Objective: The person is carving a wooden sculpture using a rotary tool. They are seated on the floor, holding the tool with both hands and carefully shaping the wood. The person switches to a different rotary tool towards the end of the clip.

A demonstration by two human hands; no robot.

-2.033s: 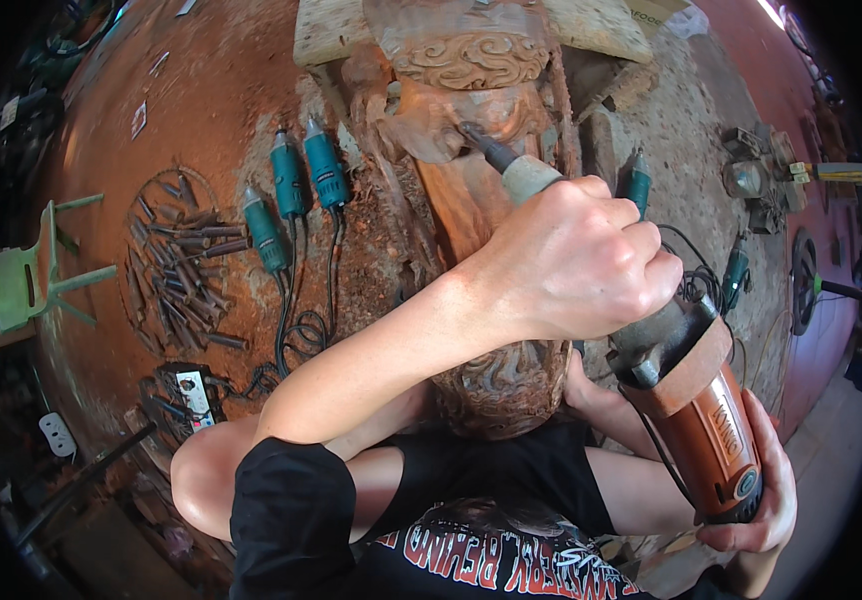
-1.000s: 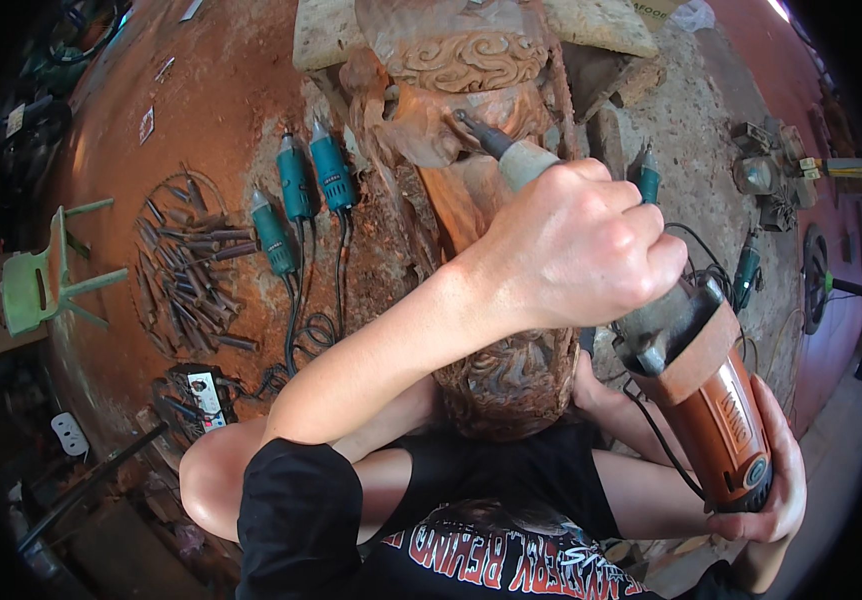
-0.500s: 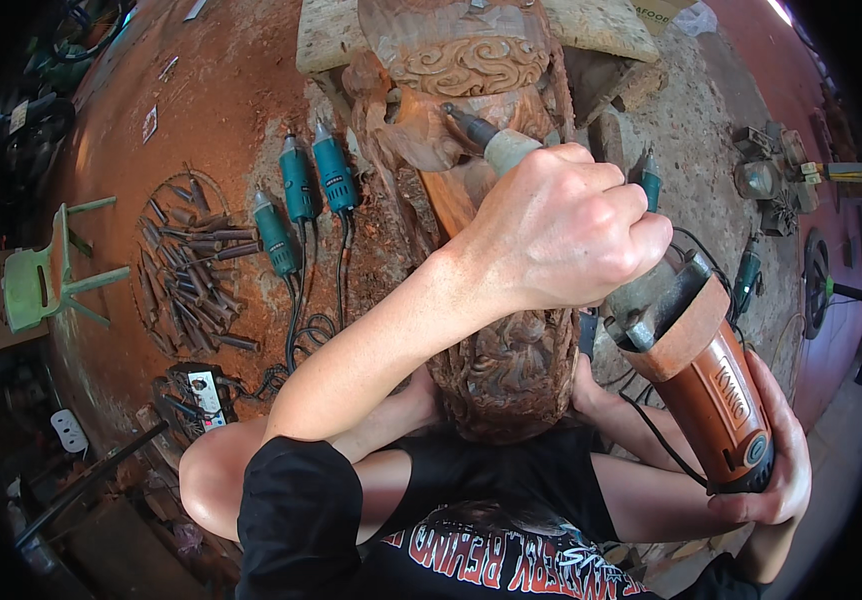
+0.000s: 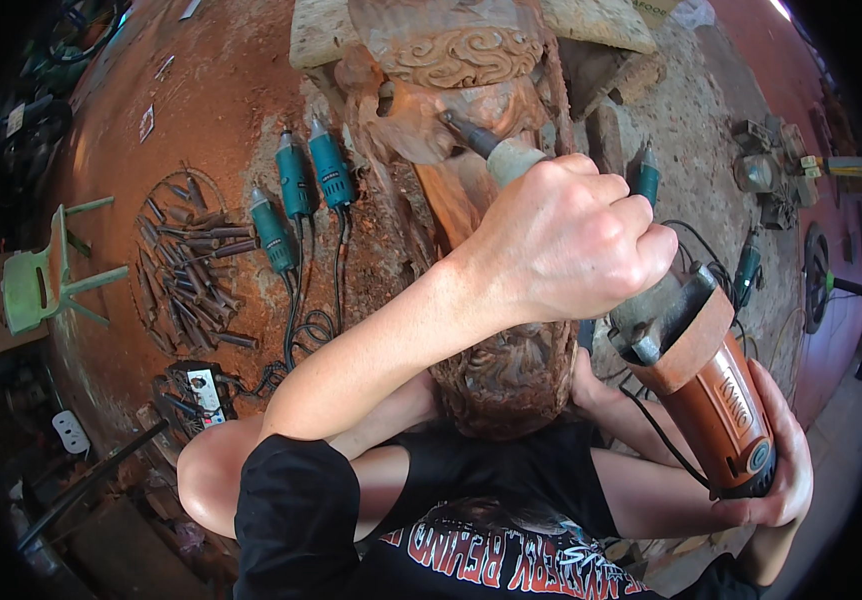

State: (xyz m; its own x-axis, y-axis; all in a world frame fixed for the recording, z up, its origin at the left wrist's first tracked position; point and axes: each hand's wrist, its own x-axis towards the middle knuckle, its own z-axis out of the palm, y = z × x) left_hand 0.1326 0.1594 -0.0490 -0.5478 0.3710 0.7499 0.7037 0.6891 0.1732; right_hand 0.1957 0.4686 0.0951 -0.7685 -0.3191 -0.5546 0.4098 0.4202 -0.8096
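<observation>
A large carved wooden piece [image 4: 466, 55] with scroll relief runs from the top of the view down between my bent legs. Across it I hold an orange-brown electric carving tool [image 4: 716, 410] with a grey neck and a narrow dark tip. My left hand [image 4: 591, 235] is closed in a fist around the neck. At the lower right my right hand [image 4: 786, 465] cups the rear end of the orange body, fingers along its outer side. The tip meets the smooth wood below the scrollwork; whether it presses in cannot be made out.
Several teal rotary grinders [image 4: 331, 172] with black cords lie left of the carving, others on its right. A heap of brown tool bits [image 4: 191, 285] is on the dusty red floor. Farther left are a green stool [image 4: 36, 280] and a power strip [image 4: 206, 395]. A wooden board [image 4: 601, 30] supports the carving's far end.
My left hand and the tool have shifted slightly toward me and to the right, the tip staying at nearly the same spot on the wood. Both grips are unchanged.
</observation>
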